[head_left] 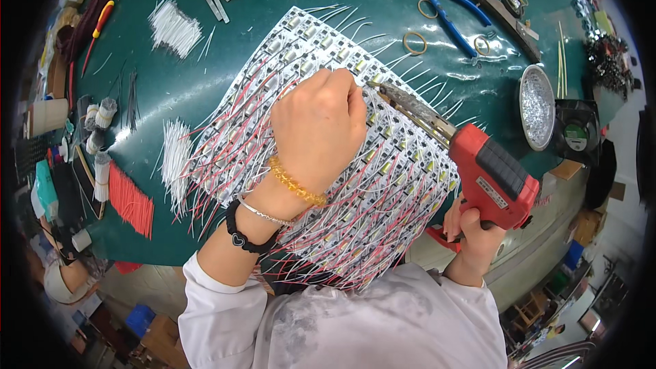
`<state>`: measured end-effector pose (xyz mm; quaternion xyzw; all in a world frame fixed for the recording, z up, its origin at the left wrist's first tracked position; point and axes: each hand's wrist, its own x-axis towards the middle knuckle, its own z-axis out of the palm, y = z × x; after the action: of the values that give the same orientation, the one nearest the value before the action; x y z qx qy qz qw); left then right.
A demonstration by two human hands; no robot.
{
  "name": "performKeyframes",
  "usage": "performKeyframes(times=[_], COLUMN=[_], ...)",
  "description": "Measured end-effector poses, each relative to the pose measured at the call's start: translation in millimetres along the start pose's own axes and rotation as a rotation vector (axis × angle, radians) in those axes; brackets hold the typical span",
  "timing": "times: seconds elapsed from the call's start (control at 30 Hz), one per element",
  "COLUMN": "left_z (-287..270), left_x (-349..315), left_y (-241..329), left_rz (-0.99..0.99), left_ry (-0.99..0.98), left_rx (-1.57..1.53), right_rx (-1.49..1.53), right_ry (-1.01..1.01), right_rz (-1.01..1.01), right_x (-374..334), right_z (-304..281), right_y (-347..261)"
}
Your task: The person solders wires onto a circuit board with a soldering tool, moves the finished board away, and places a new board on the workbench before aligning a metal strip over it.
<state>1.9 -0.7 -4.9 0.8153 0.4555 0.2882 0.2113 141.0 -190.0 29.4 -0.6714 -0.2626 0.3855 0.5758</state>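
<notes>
A large white circuit board panel (295, 24) lies on the green table, carrying rows of small parts with many thin red and white wires sticking out. Over its upper middle my left hand (318, 113) is closed, knuckles up. Its fingertips point down at the board and are hidden, so what they pinch cannot be made out. My right hand (471, 229) wraps round the handle of a red and black soldering gun (495, 178). The gun's dark tip reaches the board just right of my left fingers.
Bundles of white wires (175, 27) and red wires (131, 198) lie left on the table (225, 48). Far right are blue-handled pliers (454, 10), a metal bar (502, 19), a silvery bowl (537, 108) and a small black fan (577, 130). A screwdriver (102, 20) lies far left.
</notes>
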Motion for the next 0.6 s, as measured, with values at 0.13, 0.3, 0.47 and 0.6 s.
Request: performKeyframes(times=[0.13, 0.3, 0.47, 0.6], left_z=[-2, -2, -11, -83], left_x=[1, -2, -8, 17], left_y=[0, -4, 1, -18], left_rz=[0.004, 0.017, 0.125, 0.123], left_ry=[-0.007, 0.019, 0.041, 0.143], left_rx=[-0.004, -0.010, 0.066, 0.422], right_rx=[0.011, -0.032, 0.068, 0.157], right_ry=[-0.007, 0.049, -0.018, -0.045], right_rz=[-0.006, -0.133, -0.225, -0.248], right_x=[-6, -4, -3, -6], right_z=[-4, 8, -1, -12], right_y=[0, 4, 3, 10])
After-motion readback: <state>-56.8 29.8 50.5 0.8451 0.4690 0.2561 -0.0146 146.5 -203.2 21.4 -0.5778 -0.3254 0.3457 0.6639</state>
